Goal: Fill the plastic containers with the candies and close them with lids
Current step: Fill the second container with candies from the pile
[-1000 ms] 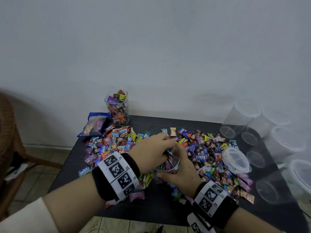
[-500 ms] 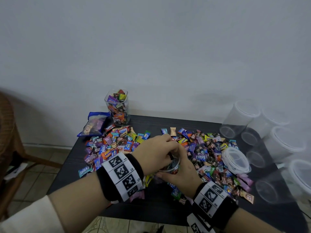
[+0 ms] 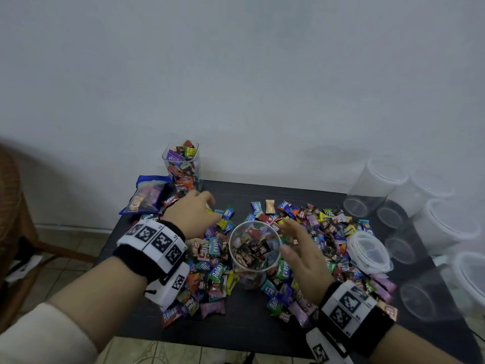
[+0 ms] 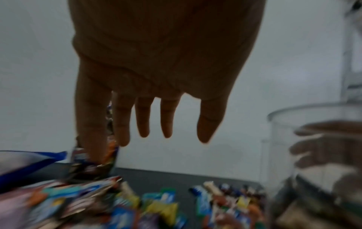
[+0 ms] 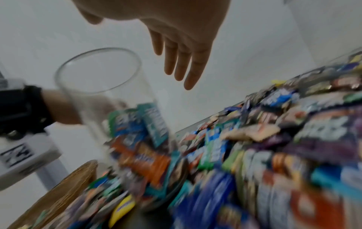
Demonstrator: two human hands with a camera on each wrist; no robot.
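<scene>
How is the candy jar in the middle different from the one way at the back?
The round container is only partly filled; the square container is filled to its rim. The round one stands among the loose candies between both hands; the square one stands at the table's far edge beside a blue bag. Both are clear and lidless.

The setting is a domestic room, most likely part of a home. A small black table (image 3: 262, 329) stands against a plain, undecorated white wall (image 3: 236, 74). The floor (image 3: 76, 248) is laid with beige ceramic tiles, and a white skirting strip runs along the wall base. A brown woven wicker chair (image 3: 10, 195) with wooden legs stands to the left of the table. The tabletop carries loose wrapped candies (image 3: 325, 227), a blue snack bag (image 3: 147, 193) and clear household storage containers (image 3: 372, 187). No industrial, laboratory or shop fittings are visible.
</scene>
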